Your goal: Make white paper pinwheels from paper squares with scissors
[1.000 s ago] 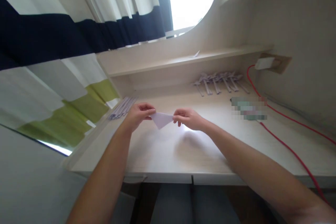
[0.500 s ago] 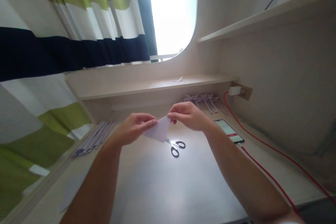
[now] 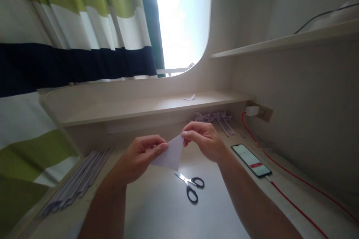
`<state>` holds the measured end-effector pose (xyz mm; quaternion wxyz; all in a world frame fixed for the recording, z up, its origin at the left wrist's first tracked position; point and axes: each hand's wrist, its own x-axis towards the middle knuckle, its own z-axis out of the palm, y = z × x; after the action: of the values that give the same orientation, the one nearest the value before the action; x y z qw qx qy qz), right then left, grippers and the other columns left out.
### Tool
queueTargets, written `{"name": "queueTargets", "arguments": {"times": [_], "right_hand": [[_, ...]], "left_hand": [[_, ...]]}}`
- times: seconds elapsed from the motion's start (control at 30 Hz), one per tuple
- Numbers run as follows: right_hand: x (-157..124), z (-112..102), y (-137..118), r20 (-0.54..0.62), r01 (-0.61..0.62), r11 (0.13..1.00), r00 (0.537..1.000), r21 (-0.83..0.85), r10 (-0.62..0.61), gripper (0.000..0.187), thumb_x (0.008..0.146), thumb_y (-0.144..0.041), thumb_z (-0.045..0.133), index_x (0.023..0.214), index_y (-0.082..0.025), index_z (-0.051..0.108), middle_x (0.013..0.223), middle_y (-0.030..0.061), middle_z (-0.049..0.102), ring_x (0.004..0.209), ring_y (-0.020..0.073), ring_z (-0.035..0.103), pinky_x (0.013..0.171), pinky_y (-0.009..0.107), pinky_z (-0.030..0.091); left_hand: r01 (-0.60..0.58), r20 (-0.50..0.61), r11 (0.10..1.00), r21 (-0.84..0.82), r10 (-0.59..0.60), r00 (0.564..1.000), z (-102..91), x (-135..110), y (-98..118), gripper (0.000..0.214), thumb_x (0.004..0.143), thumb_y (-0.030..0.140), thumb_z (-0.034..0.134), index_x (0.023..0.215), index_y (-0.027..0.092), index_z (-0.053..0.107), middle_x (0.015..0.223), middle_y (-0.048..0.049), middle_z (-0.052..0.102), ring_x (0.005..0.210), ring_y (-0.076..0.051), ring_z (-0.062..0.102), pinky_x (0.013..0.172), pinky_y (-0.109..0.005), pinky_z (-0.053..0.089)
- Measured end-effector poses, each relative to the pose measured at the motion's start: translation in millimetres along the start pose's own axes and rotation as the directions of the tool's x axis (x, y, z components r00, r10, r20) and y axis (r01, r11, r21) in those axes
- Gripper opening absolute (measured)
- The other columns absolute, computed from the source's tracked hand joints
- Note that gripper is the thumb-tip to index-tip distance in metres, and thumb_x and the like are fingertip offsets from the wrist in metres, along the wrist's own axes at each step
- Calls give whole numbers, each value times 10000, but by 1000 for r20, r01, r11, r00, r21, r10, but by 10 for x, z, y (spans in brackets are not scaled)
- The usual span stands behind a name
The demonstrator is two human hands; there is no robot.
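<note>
Since half a second ago both hands have shifted slightly toward the camera and the scissors (image 3: 190,186) lie further clear below them. Left hand (image 3: 137,158) pinches the folded white paper (image 3: 171,155) at its left edge, thumb on top; right hand (image 3: 203,140) is closed on the top corner, so the paper is held in the air above the desk (image 3: 157,213), touching nothing else. Judged as mid-fold: best to keep both pinches firm, line the edges up, then run the crease. Phone (image 3: 251,160) lies right of the scissors, screen lit, on a red cable (image 3: 294,175) running to a white charger (image 3: 251,110). Bundle of paper strips (image 3: 75,181) lies at the left edge, and a row of folded paper pieces (image 3: 217,117) sits at the back under the ledge (image 3: 134,106), which carries a paper scrap (image 3: 190,98). Striped curtain (image 3: 70,56) hangs on the left beside a bright window (image 3: 179,18).
</note>
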<state>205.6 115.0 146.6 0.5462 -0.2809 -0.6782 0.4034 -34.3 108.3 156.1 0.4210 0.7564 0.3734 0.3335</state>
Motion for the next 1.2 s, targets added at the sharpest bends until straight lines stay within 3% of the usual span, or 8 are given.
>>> {"name": "queueTargets", "arguments": {"times": [0.43, 0.63, 0.7, 0.8, 0.83, 0.93, 1.07, 1.2], "right_hand": [[81, -155, 206, -222, -80, 997, 972, 8, 80, 207, 845, -336, 704, 701, -186, 703, 611, 2, 674, 588, 152, 633, 596, 273, 524], [89, -201, 197, -302, -116, 992, 946, 41, 123, 185, 808, -334, 705, 693, -190, 692, 591, -5, 671, 550, 141, 628, 562, 260, 537], [78, -198, 235, -325, -137, 989, 934, 60, 149, 182, 801, -341, 698, 695, -194, 682, 585, -11, 666, 544, 139, 629, 556, 257, 547], [56, -168, 301, -334, -180, 979, 921, 91, 200, 178, 779, -344, 700, 691, -191, 678, 577, -11, 668, 536, 137, 632, 537, 248, 549], [51, -154, 319, -330, -194, 976, 919, 102, 217, 177, 770, -343, 704, 688, -189, 680, 578, -10, 672, 533, 135, 633, 533, 246, 550], [46, -115, 358, -319, -230, 963, 910, 137, 263, 177, 746, -346, 712, 678, -185, 682, 584, -11, 677, 522, 130, 629, 521, 245, 560], [42, -87, 388, -323, -256, 952, 898, 167, 298, 176, 734, -347, 709, 666, -187, 681, 574, -13, 673, 493, 121, 608, 494, 242, 558], [24, -89, 378, -340, -262, 951, 890, 164, 304, 163, 725, -329, 705, 653, -184, 681, 560, -14, 667, 480, 117, 601, 480, 232, 543]], "left_hand": [[-21, 65, 993, 116, 13, 998, -92, 66, -146, 398, 976, 521, 601, 772, 189, 681, 742, -13, 593, 737, -170, 560, 683, -256, 447], [-35, 134, 975, 219, 5, 991, -254, 27, -190, 461, 994, 555, 544, 709, 199, 614, 695, -1, 529, 669, -154, 510, 611, -242, 423], [-22, 97, 955, 297, -7, 995, -310, 24, -226, 450, 964, 576, 589, 707, 206, 612, 676, 6, 530, 638, -153, 509, 576, -240, 419], [-57, -45, 926, 373, 80, 996, -318, 63, -287, 364, 813, 571, 788, 940, 242, 695, 878, -25, 697, 822, -217, 660, 721, -285, 542], [-86, -62, 921, 379, 118, 991, -291, 85, -300, 460, 760, 557, 841, 1089, 267, 702, 1006, -44, 733, 938, -254, 691, 817, -331, 571], [-159, 5, 909, 386, 170, 985, -146, 155, -297, 722, 737, 510, 874, 1392, 351, 614, 1204, -66, 742, 1100, -301, 700, 967, -422, 572], [-185, 44, 904, 385, 183, 982, 22, 205, -233, 545, 853, 442, 778, 1373, 354, 644, 1212, -53, 760, 1065, -281, 723, 904, -373, 593], [-182, 25, 915, 359, 186, 982, 45, 180, -173, 521, 853, 439, 781, 1347, 316, 667, 1230, -63, 760, 1034, -275, 733, 846, -338, 609]]}}
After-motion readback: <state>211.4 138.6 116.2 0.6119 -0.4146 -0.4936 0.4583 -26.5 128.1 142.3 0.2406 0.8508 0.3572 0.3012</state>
